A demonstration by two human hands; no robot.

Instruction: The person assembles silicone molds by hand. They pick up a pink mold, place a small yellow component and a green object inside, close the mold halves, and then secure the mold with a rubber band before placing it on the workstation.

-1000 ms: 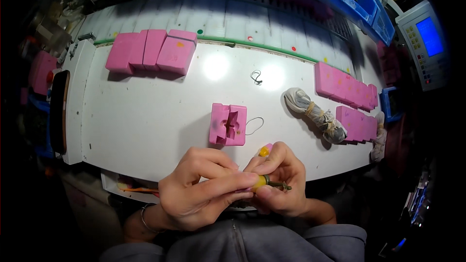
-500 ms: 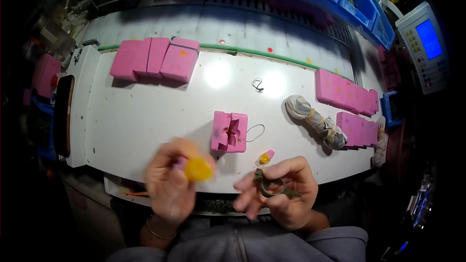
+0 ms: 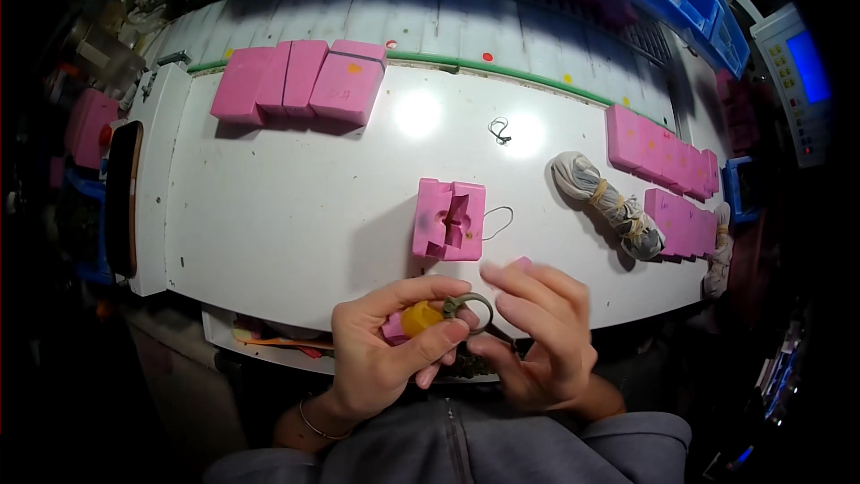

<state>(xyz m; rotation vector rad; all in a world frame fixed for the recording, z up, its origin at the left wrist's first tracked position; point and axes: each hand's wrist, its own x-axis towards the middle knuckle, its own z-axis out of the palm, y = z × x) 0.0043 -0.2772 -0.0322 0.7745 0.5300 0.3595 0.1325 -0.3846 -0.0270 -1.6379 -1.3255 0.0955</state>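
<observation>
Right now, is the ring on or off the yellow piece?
Off: the ring is beside the yellow piece, its opening clear of it.

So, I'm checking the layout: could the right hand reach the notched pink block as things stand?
Probably yes: the notched pink block stands just beyond the right hand, and only white tabletop shows between. Whether that hand grips the green ring is unclear.

Dull metal-looking ring (image 3: 451, 307), smooth glossy tabletop (image 3: 296, 188)

Room L of pink blk (image 3: 450, 222) on white tbl (image 3: 287, 197); cloth roll (image 3: 609, 208) blocks R.
</observation>
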